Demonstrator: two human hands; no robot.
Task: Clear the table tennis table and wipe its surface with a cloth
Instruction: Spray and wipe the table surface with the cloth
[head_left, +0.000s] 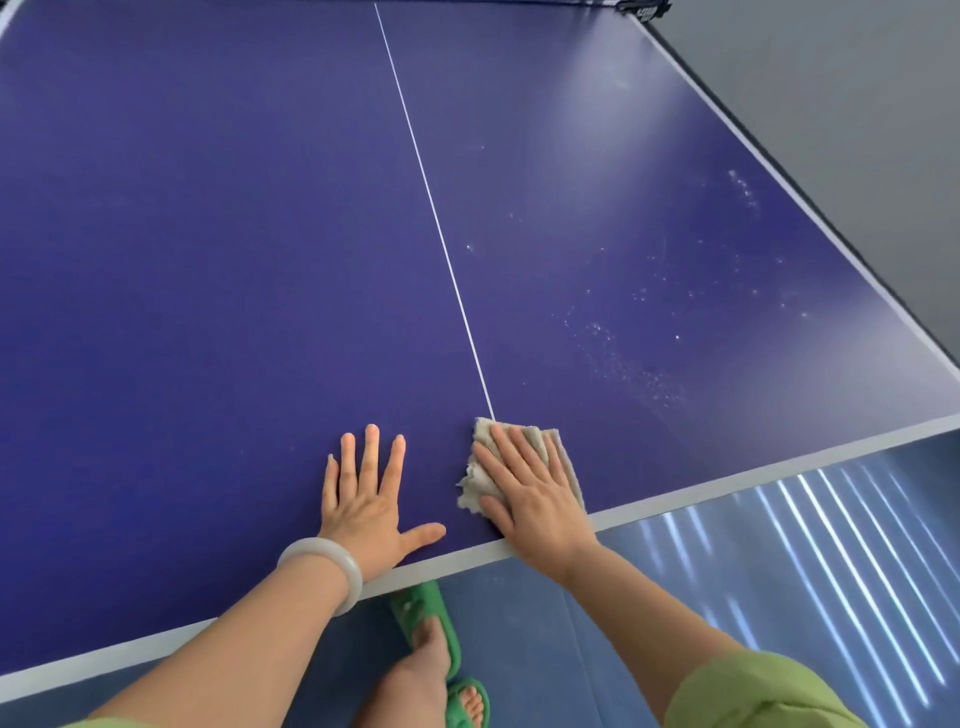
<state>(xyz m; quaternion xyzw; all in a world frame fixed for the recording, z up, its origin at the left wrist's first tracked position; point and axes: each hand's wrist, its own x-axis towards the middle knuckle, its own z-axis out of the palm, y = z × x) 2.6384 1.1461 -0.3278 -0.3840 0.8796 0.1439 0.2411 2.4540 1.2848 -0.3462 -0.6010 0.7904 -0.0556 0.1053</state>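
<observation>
The blue table tennis table (234, 234) fills most of the view, with a white centre line (431, 223) running away from me. My right hand (530, 493) presses flat, fingers straight, on a folded beige cloth (480, 467) at the near end of the centre line, close to the table's front edge. My left hand (366, 499) rests flat on the bare blue surface just left of the cloth, fingers spread; a pale bangle sits on its wrist. White dust specks (639, 364) are scattered over the right half of the table.
The net and its black clamp (641, 8) run along the far end. The table's white front edge (727, 480) crosses below my hands. Under it lies a blue floor with bright light stripes (831, 571), and my feet in green slippers (431, 629). A grey wall stands at right.
</observation>
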